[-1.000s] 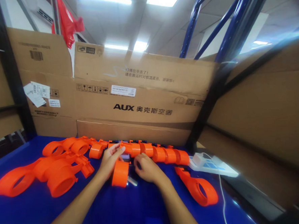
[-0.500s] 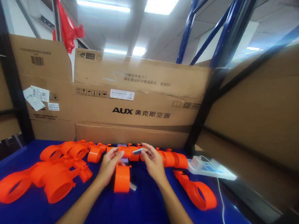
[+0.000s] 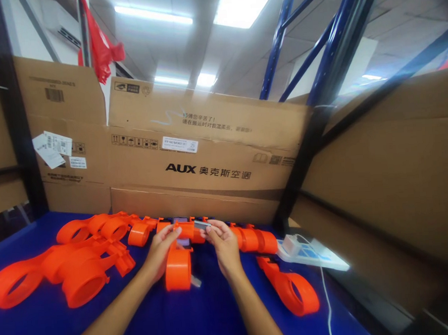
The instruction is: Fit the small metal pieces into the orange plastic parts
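Observation:
My left hand [image 3: 159, 252] pinches an orange plastic part [image 3: 185, 231] at the middle of a row of orange cylinders [image 3: 251, 239] along the back of the blue table [image 3: 202, 315]. My right hand [image 3: 221, 243] holds a small grey metal piece [image 3: 201, 224] between its fingertips, right beside that orange part. Just below both hands an orange cylindrical housing [image 3: 177, 269] stands on the table, with another small grey piece [image 3: 195, 280] lying at its foot.
Several larger orange ring-shaped housings [image 3: 79, 275] lie at the left, and one orange ring part [image 3: 292, 289] at the right. A white power strip [image 3: 308, 251] with a cable sits at the right edge. Cardboard boxes [image 3: 208, 158] wall the back and right.
My right hand rose from the table with the small grey piece and brought it up to the orange part in my left hand. The view shifted slightly.

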A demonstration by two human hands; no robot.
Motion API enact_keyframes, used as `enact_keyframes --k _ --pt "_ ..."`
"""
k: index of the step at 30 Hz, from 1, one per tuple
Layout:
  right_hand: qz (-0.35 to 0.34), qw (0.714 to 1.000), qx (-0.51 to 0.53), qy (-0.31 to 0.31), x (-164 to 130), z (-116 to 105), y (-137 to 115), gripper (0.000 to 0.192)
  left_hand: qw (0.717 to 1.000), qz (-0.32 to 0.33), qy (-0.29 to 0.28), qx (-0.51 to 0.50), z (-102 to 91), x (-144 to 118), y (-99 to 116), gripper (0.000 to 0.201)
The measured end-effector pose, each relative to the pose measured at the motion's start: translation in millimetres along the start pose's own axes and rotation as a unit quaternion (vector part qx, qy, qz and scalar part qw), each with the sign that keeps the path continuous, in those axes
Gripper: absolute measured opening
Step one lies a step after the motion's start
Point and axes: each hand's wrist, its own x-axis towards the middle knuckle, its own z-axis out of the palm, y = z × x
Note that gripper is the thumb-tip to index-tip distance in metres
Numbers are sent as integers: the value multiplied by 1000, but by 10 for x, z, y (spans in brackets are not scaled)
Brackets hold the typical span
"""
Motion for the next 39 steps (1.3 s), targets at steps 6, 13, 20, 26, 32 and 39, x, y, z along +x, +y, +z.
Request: enact_keyframes --k 6,13,20,26,32,39 --pt "22 1000 13 -11 12 -14 42 37 1000 3 1 -13 -19 12 -5 47" --pt "23 1000 7 1 31 -47 82 41 999 -7 -30 -11 -19 -4 -12 45" --pt "36 999 23 7 36 -37 148 40 999 1 -29 -16 -31 22 -29 47" --pt "54 998 -11 -10 23 -40 195 39 1000 0 -29 -12 -66 51 -51 44" --pt "-46 990 -135 -7 17 -57 143 34 999 14 -21 21 -79 49 -48 49" --pt "-110 964 -241 -24 25 -107 105 30 998 32 -11 50 -117 60 -59 56"
